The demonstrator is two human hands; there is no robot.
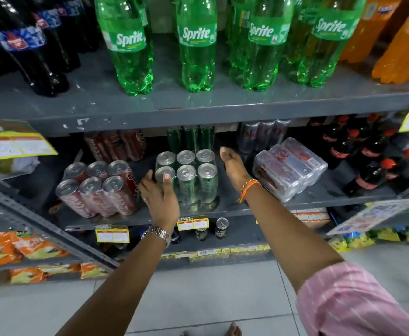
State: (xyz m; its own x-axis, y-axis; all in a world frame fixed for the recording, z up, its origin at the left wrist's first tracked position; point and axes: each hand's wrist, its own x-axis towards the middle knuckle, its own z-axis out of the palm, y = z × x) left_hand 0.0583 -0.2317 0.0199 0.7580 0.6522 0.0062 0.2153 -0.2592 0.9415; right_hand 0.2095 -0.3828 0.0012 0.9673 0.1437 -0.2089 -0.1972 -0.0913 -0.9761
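Observation:
A shrink-wrapped pack of green cans (193,178) stands upright on the middle grey shelf (247,207). My left hand (160,197) is at the pack's front left corner, thumb lying on the top of the nearest can and fingers against the left side. My right hand (232,166) reaches past the pack's right side with fingers extended toward the back; whether it touches the wrap I cannot tell. A watch sits on the left wrist, orange threads on the right wrist.
A pack of red cans (99,187) stands just left of the green pack. A wrapped pack of silver cans (290,168) lies tilted to the right. Small cola bottles (368,161) fill the far right. Large green bottles (196,44) line the shelf above. More packs stand behind.

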